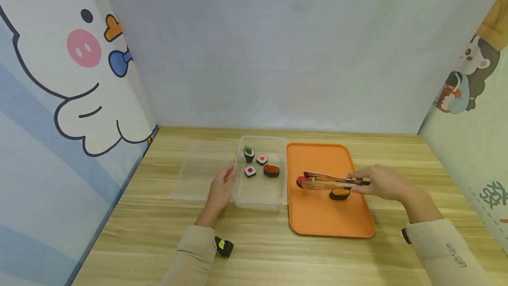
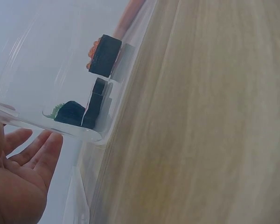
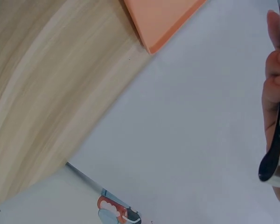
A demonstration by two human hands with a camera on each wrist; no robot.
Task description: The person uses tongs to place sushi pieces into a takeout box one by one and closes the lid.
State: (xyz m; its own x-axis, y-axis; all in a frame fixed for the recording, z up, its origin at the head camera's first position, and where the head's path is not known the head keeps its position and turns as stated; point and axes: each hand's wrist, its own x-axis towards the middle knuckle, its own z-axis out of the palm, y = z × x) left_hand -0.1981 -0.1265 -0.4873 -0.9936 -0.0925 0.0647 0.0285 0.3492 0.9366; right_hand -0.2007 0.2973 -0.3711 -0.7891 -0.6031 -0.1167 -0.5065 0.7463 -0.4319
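Note:
My right hand (image 1: 382, 182) grips a pair of metal tongs (image 1: 331, 180) with dark handles, held over the orange tray (image 1: 325, 220). The tongs' tips overlap a red-topped toy sushi piece (image 1: 300, 182) near the tray's left side; whether they pinch it, I cannot tell. Beneath the tongs sits an orange-topped sushi piece (image 1: 339, 194). My left hand (image 1: 222, 187) is at the left wall of a clear plastic box (image 1: 259, 200), its fingers loosely extended in the left wrist view. Inside the box are a green-topped cone roll (image 1: 248, 154), two white rolls with red or orange centres (image 1: 262, 159), and a red-topped sushi piece (image 1: 271, 171).
A clear flat lid (image 1: 194, 171) lies on the wooden table left of the box. Close to my left sleeve (image 1: 196, 244) is a dark sushi piece with a yellow patch (image 1: 224, 247). A pale curtain (image 1: 278, 56) hangs behind the table, with printed cloths at both sides.

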